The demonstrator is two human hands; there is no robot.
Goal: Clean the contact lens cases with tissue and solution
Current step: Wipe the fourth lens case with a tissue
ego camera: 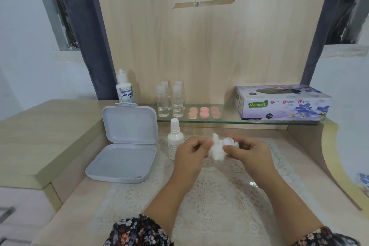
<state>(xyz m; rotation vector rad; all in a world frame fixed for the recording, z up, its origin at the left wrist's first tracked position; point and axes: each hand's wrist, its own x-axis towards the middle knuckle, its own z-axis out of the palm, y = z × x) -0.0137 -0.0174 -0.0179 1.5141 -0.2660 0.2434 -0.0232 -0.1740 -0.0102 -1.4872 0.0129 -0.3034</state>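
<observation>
Both hands over my lace mat (209,185) on the pale wood desk (79,195): left hand (191,154) and right hand (247,152) each pinch the crumpled tissue (216,151), wrapped round a white lens case (229,141). Glass shelf (223,121) behind.

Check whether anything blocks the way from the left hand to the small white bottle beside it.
Nothing visible does. The left hand, which pinches the crumpled tissue, sits just right of the small white bottle with only bare lace mat between them. The open grey box lies on the bottle's far side, out of that path.
</observation>
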